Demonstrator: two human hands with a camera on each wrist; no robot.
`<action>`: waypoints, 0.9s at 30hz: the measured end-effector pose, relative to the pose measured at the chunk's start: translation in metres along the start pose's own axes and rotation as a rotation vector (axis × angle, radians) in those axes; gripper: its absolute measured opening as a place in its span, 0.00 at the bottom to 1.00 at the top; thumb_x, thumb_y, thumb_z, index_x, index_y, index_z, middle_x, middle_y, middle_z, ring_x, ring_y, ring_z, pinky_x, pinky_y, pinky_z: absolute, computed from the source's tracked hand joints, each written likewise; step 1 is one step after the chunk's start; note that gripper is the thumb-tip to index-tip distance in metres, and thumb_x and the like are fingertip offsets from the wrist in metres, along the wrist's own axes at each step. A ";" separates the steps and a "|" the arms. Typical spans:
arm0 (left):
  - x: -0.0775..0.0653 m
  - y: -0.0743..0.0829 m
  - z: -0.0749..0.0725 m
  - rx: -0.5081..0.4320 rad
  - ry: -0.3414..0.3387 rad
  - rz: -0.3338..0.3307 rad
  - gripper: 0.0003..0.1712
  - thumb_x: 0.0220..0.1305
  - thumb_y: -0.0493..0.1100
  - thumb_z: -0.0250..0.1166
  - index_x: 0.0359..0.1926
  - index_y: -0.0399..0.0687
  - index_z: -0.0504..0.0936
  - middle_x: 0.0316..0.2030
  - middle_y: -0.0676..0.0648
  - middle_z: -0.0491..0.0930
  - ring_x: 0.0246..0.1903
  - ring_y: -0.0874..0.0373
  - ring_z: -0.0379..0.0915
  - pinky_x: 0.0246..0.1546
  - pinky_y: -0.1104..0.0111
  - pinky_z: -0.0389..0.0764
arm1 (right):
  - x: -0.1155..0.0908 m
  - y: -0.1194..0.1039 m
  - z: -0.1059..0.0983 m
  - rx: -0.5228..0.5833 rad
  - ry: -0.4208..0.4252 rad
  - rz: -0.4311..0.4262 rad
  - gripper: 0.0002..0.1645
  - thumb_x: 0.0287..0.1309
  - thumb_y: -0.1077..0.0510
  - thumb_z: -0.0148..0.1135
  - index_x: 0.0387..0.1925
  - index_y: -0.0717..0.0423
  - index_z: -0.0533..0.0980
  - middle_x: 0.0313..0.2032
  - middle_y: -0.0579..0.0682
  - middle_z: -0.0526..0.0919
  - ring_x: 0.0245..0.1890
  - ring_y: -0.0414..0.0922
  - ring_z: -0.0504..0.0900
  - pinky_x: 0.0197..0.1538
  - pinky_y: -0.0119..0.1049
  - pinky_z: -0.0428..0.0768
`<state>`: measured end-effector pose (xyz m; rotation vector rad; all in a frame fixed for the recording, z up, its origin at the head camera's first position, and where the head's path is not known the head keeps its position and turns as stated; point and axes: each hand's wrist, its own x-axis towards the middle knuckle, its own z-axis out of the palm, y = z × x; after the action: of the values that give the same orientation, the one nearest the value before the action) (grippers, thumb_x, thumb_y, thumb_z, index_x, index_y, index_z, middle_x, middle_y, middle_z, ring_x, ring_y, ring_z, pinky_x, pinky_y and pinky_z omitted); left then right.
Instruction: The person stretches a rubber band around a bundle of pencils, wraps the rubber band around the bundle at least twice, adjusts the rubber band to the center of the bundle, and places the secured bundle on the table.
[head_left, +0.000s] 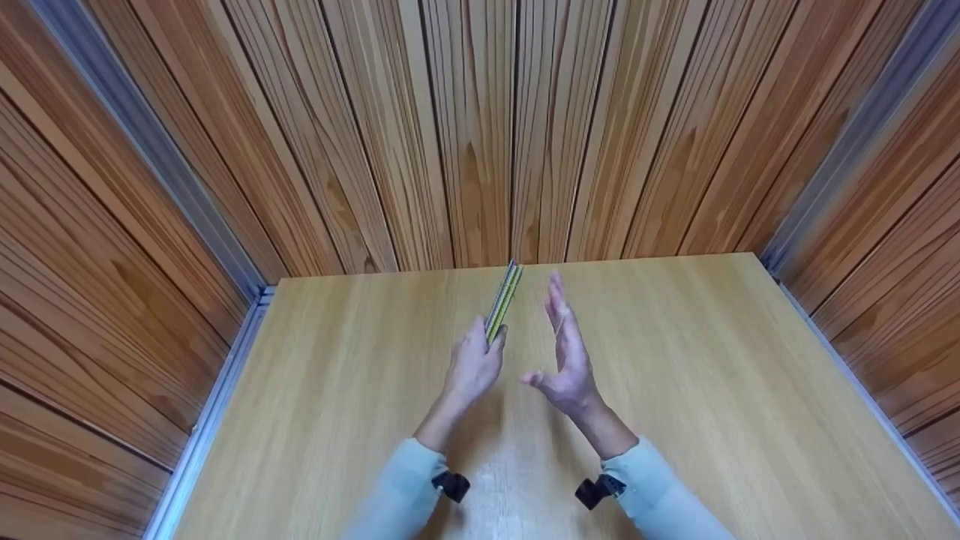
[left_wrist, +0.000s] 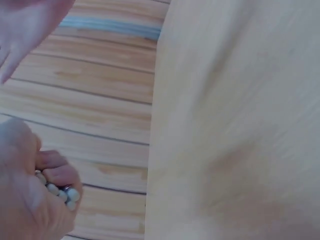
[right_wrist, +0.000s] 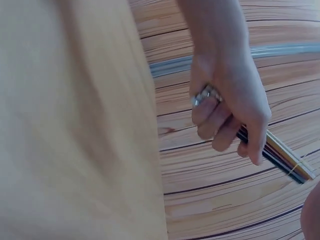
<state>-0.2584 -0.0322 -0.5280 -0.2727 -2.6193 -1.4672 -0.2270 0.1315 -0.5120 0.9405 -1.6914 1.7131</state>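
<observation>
My left hand [head_left: 474,361] grips a bundle of pencils [head_left: 504,300], its fingers curled round the lower part. The bundle tilts up and away, with yellow-green and darker sides showing. White rounded ends [left_wrist: 70,194] poke out below the fist in the left wrist view. A thin yellowish rubber band [right_wrist: 296,167] circles the bundle near its far end. To the right, my right hand [head_left: 570,367] is raised with straight fingers and the thumb spread, apart from the pencils and holding nothing. Only a small part of that hand [right_wrist: 311,217] shows in the right wrist view.
Both hands are above a light wooden table [head_left: 360,375]. Wood-plank walls [head_left: 472,135] enclose it at the back and both sides, with metal rails [head_left: 206,427] along the side edges. Each sleeve carries a small black wrist camera [head_left: 452,486].
</observation>
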 end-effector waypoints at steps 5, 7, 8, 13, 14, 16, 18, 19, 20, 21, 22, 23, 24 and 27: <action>-0.006 0.007 0.005 0.014 0.131 0.060 0.07 0.86 0.42 0.60 0.51 0.41 0.76 0.27 0.52 0.73 0.24 0.61 0.66 0.24 0.73 0.65 | 0.004 0.001 0.001 0.167 0.083 0.126 0.82 0.64 0.21 0.72 0.86 0.77 0.45 0.89 0.74 0.44 0.89 0.31 0.55 0.89 0.33 0.60; -0.010 0.009 0.004 0.029 0.158 0.082 0.07 0.85 0.40 0.61 0.52 0.40 0.76 0.28 0.47 0.79 0.24 0.60 0.70 0.23 0.74 0.67 | 0.005 0.000 -0.001 0.242 0.107 0.169 0.81 0.64 0.23 0.73 0.86 0.76 0.45 0.89 0.66 0.55 0.87 0.32 0.60 0.88 0.35 0.64; -0.011 0.009 0.003 0.043 0.168 0.100 0.07 0.85 0.39 0.61 0.53 0.39 0.76 0.29 0.45 0.82 0.24 0.60 0.72 0.23 0.74 0.69 | 0.006 0.000 -0.002 0.273 0.117 0.191 0.80 0.64 0.24 0.74 0.86 0.76 0.45 0.88 0.60 0.60 0.86 0.32 0.62 0.87 0.35 0.66; -0.017 0.012 -0.005 0.180 0.246 0.275 0.07 0.79 0.35 0.66 0.50 0.37 0.77 0.32 0.39 0.89 0.25 0.57 0.80 0.24 0.73 0.79 | 0.013 -0.004 -0.008 0.378 0.128 0.252 0.79 0.65 0.27 0.75 0.85 0.78 0.45 0.77 0.42 0.74 0.81 0.34 0.71 0.80 0.33 0.75; -0.017 0.012 -0.008 0.215 0.260 0.324 0.08 0.77 0.34 0.67 0.49 0.37 0.77 0.31 0.39 0.89 0.24 0.57 0.80 0.24 0.72 0.79 | 0.014 -0.005 -0.009 0.387 0.121 0.255 0.78 0.65 0.27 0.76 0.85 0.78 0.46 0.76 0.41 0.75 0.80 0.35 0.73 0.79 0.33 0.76; -0.017 0.012 -0.014 0.294 0.280 0.426 0.09 0.74 0.33 0.69 0.47 0.37 0.77 0.27 0.41 0.88 0.22 0.57 0.79 0.22 0.71 0.78 | 0.016 -0.006 -0.013 0.409 0.105 0.255 0.76 0.64 0.28 0.77 0.84 0.77 0.51 0.74 0.41 0.78 0.78 0.35 0.76 0.77 0.33 0.78; -0.017 0.011 -0.022 0.382 0.270 0.521 0.10 0.73 0.34 0.71 0.46 0.39 0.76 0.25 0.44 0.85 0.21 0.57 0.77 0.22 0.71 0.76 | 0.017 -0.006 -0.019 0.416 0.083 0.247 0.71 0.63 0.29 0.78 0.83 0.74 0.57 0.73 0.41 0.80 0.77 0.35 0.78 0.77 0.33 0.78; -0.016 0.011 -0.026 0.430 0.256 0.567 0.10 0.73 0.34 0.71 0.46 0.40 0.76 0.25 0.45 0.85 0.20 0.58 0.77 0.21 0.71 0.75 | 0.017 -0.007 -0.021 0.416 0.068 0.241 0.68 0.64 0.30 0.78 0.83 0.72 0.59 0.73 0.42 0.81 0.77 0.36 0.78 0.79 0.33 0.77; -0.015 0.012 -0.030 0.482 0.232 0.606 0.10 0.74 0.36 0.71 0.47 0.40 0.76 0.26 0.46 0.85 0.20 0.58 0.77 0.22 0.71 0.77 | 0.017 -0.007 -0.024 0.401 0.050 0.237 0.65 0.64 0.30 0.78 0.82 0.69 0.62 0.72 0.43 0.82 0.77 0.37 0.79 0.80 0.32 0.76; -0.015 0.012 -0.033 0.530 0.202 0.638 0.11 0.76 0.38 0.72 0.47 0.41 0.76 0.26 0.47 0.85 0.20 0.58 0.77 0.21 0.71 0.77 | 0.017 -0.006 -0.027 0.375 0.032 0.234 0.63 0.65 0.30 0.78 0.81 0.68 0.64 0.72 0.43 0.82 0.76 0.38 0.79 0.80 0.32 0.75; -0.014 0.012 -0.037 0.578 0.167 0.664 0.11 0.77 0.39 0.72 0.48 0.42 0.76 0.27 0.47 0.85 0.20 0.59 0.78 0.22 0.72 0.80 | 0.018 -0.006 -0.030 0.341 0.011 0.232 0.62 0.65 0.29 0.77 0.80 0.68 0.65 0.71 0.44 0.83 0.75 0.38 0.80 0.80 0.32 0.75; -0.014 0.013 -0.041 0.620 0.129 0.683 0.11 0.78 0.41 0.71 0.48 0.43 0.76 0.27 0.48 0.85 0.20 0.59 0.77 0.22 0.72 0.80 | 0.017 -0.006 -0.032 0.309 -0.009 0.231 0.61 0.66 0.29 0.77 0.79 0.69 0.66 0.70 0.45 0.84 0.75 0.39 0.80 0.80 0.33 0.76; -0.014 0.014 -0.044 0.667 0.093 0.702 0.11 0.80 0.43 0.71 0.49 0.44 0.76 0.27 0.48 0.85 0.20 0.58 0.77 0.22 0.71 0.81 | 0.017 -0.005 -0.035 0.275 -0.028 0.231 0.62 0.66 0.29 0.77 0.78 0.71 0.67 0.69 0.45 0.84 0.74 0.39 0.81 0.79 0.33 0.77; -0.012 0.018 -0.053 0.761 -0.027 0.721 0.12 0.82 0.47 0.69 0.51 0.46 0.76 0.26 0.48 0.84 0.18 0.59 0.73 0.21 0.72 0.78 | 0.014 -0.004 -0.040 0.186 -0.076 0.244 0.64 0.64 0.29 0.78 0.76 0.77 0.67 0.67 0.48 0.85 0.71 0.40 0.83 0.73 0.33 0.82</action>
<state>-0.2421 -0.0690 -0.4881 -0.9826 -2.4494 -0.2246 -0.2366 0.1701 -0.4971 0.9214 -1.7800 2.0471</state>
